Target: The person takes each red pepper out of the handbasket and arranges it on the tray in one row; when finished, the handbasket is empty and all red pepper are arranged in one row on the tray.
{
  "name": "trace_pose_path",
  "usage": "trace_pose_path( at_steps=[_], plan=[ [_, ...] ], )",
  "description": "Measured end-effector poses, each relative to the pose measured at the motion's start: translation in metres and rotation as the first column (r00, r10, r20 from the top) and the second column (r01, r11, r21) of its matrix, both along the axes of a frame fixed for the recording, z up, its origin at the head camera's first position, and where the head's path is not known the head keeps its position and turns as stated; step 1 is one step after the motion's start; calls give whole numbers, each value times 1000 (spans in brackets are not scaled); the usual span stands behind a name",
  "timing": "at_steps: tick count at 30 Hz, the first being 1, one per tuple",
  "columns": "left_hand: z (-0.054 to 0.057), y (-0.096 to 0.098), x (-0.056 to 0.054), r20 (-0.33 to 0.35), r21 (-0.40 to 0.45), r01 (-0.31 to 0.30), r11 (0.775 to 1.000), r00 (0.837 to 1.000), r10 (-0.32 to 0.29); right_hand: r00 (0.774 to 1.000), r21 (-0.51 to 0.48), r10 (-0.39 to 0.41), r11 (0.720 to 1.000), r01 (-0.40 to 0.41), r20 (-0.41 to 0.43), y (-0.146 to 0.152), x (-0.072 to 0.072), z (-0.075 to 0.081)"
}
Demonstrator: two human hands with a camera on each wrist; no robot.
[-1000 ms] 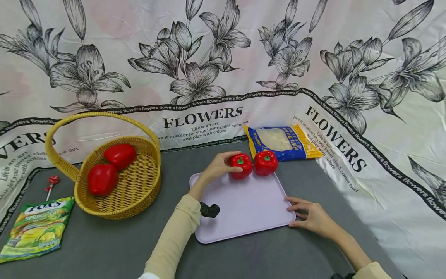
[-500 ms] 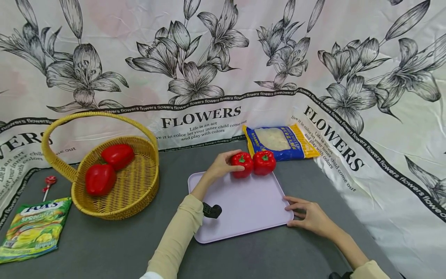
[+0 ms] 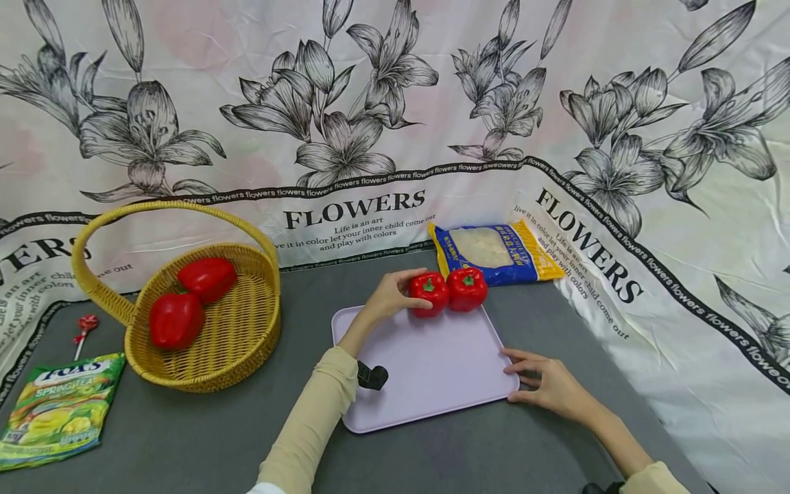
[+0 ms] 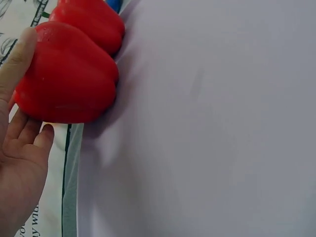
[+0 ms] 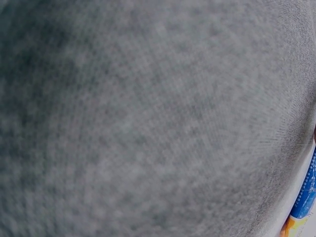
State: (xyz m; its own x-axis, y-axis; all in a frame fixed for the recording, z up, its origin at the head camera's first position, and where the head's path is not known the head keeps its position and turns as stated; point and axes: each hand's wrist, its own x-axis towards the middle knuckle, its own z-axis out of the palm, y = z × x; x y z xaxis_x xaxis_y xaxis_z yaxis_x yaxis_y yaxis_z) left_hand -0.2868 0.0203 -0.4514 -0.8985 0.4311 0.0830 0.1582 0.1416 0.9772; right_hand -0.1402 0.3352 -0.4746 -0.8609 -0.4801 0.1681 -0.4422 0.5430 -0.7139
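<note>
My left hand point(image 3: 390, 296) holds a red bell pepper point(image 3: 430, 293) with a green stem, at the far edge of a pale lilac tray point(image 3: 432, 370). In the left wrist view the thumb lies over the red bell pepper point(image 4: 69, 74) and the other fingers reach round below it. A second red bell pepper point(image 3: 467, 289) touches the first on its right. At the tray's right rim, near the front corner, the fingertips and thumb of my right hand point(image 3: 555, 385) touch the edge, spread apart. The right wrist view shows mostly grey tabletop.
Left of the tray stands a yellow wicker basket point(image 3: 259, 329) with two red fruits or vegetables point(image 3: 206, 280) inside. A green candy bag point(image 3: 62, 412) and a red lollipop point(image 3: 87, 324) lie further left. Behind the peppers lies a blue and yellow food packet point(image 3: 494, 252) against the flowered cloth.
The left hand has brought its bell pepper slightly right, against the second one. The right hand keeps its place at the tray's edge. The head view has shifted slightly.
</note>
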Motion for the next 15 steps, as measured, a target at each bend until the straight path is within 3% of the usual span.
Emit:
trace_pose_path(
  at_steps=[4, 15],
  plan=[
    [-2, -1, 0, -23, -22, 17, 1000, 1000, -18, 1000, 0, 3, 1000, -3, -14, 0, 0, -1],
    [-4, -11, 2, -66, 25, 60, 998, 996, -58, 1000, 3, -1, 1000, 1, -17, 0, 0, 0]
  ],
)
